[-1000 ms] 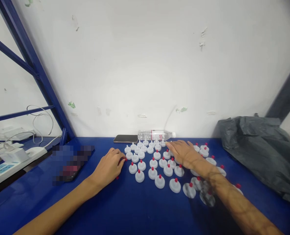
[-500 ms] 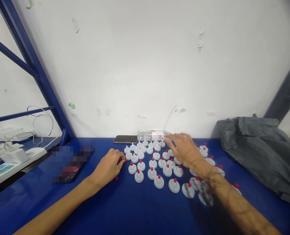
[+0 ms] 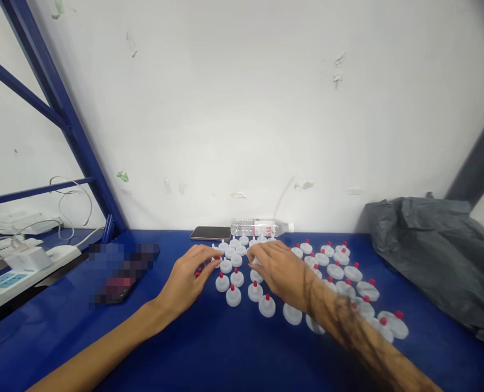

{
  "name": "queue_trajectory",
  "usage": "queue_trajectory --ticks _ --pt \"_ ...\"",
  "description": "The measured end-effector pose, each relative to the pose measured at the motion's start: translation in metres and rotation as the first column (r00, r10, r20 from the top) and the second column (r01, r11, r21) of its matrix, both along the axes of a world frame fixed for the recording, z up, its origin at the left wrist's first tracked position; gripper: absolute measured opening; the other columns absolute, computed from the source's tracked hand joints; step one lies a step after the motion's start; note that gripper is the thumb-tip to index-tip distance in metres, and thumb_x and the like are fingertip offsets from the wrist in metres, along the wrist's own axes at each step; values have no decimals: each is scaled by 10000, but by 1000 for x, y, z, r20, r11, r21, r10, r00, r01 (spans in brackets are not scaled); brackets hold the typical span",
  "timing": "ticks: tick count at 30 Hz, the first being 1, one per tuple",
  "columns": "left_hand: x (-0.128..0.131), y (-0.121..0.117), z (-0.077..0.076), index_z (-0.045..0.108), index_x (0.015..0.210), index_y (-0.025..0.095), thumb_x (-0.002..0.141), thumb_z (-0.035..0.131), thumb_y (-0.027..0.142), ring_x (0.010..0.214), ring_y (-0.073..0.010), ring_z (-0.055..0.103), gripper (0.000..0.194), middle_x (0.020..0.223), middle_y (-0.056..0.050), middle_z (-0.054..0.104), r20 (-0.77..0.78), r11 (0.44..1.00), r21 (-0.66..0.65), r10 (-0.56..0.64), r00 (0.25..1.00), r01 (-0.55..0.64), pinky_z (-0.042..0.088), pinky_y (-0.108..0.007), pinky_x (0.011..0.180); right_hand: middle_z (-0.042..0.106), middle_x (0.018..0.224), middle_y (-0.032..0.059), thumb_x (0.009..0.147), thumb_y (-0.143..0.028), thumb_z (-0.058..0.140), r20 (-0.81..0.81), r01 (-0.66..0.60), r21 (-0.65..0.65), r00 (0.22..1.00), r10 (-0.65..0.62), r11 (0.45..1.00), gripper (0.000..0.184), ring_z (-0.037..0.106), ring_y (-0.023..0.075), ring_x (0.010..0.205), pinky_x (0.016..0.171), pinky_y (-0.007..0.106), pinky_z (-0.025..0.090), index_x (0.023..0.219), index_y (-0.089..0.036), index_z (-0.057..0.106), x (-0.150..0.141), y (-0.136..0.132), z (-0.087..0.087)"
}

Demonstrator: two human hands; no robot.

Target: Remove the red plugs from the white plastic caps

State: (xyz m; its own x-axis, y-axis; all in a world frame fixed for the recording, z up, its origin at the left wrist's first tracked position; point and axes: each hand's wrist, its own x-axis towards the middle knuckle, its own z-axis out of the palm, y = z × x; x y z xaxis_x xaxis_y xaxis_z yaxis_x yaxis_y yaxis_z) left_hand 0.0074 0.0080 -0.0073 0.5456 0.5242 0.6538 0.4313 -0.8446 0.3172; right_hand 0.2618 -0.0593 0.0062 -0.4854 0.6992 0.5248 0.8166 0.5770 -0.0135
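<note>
Thumb and index finger of my left hand (image 3: 190, 275) are pinched at the left edge of a group of white nozzle lids, with a small red cap (image 3: 217, 258) at the fingertips. More red caps (image 3: 198, 271) show partly behind this hand. My right hand (image 3: 280, 267) is curled with its fingers down among the lids; what they pinch, if anything, is hidden. The back-left lids (image 3: 230, 252) have bare white spouts. Lids with red tips (image 3: 233, 295) stand in front and spread to the right (image 3: 352, 271), some covered by my right forearm.
A clear labelled bottle (image 3: 262, 226) lies along the wall beside a dark phone (image 3: 210, 233). Another dark phone-like device (image 3: 123, 280), partly pixelated, lies left. A dark grey bag (image 3: 421, 250) fills the right side. A white power strip (image 3: 25, 272) with cables is at far left.
My right hand has moved left and nearer, from by the bottle to the middle lids, and its fingers have curled. My left hand has moved slightly right and up, bringing a red cap to the lids.
</note>
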Motion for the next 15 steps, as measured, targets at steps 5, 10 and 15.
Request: queue_trajectory --ticks 5,10,15 --pt "3 -10 -7 694 1162 237 990 616 169 959 -146 641 201 1030 -20 707 30 983 114 -148 988 144 539 -265 864 629 930 9 967 -112 543 52 -86 80 995 82 993 126 584 199 874 850 357 430 1021 -213 493 -22 0 -8" --pt "4 -13 -8 691 1151 233 977 626 134 931 -145 659 210 1027 -23 700 55 974 165 -167 984 156 561 -267 839 612 916 -2 945 -99 580 88 -147 110 987 138 983 164 565 194 868 845 346 421 1025 -211 491 -30 -3 -13" --pt "4 -14 -6 708 1143 218 969 632 121 916 -150 669 213 1025 -31 702 33 972 151 -186 982 179 572 -269 827 631 996 20 933 -100 614 12 -141 95 990 141 985 204 582 201 897 839 343 453 1038 -215 483 -29 -4 -15"
